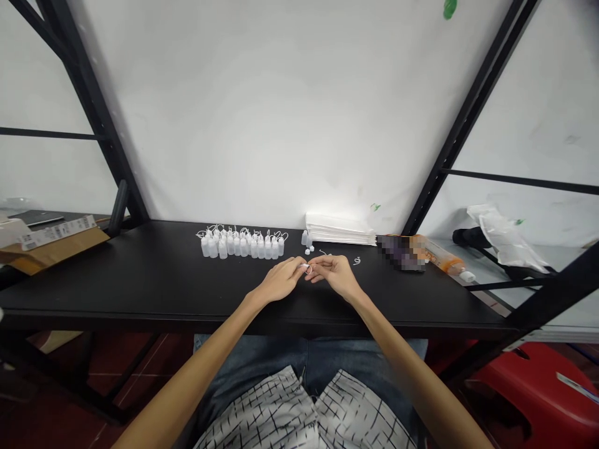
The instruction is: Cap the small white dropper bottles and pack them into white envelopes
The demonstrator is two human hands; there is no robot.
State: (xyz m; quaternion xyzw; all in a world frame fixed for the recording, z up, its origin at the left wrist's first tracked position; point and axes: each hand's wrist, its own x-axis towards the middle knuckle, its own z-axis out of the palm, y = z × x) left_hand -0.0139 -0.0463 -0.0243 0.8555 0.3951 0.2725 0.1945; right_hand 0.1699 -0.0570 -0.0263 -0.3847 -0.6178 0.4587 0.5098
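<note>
Above the black table, my left hand [281,277] is closed round what looks like a small plastic bottle; only its white tip [304,266] shows and my fingers hide the rest. My right hand [334,273] meets it there, thumb and fingers pinching a thin white string loop [309,270] at that tip. Just beyond my hands are two small translucent bottles [305,238] and a couple of loose white caps [307,251]. Loose white strings [357,260] lie to the right. Farther left, several small bottles [241,244] stand upright in rows, white string loops at their tops.
A stack of white sheets or envelopes [340,229] lies against the wall. At the table's right end are a blurred dark item [401,252] and an orange drink bottle [442,259] on its side. A brown cardboard package [60,247] sits left. Black frame posts [461,131] flank the table [154,280].
</note>
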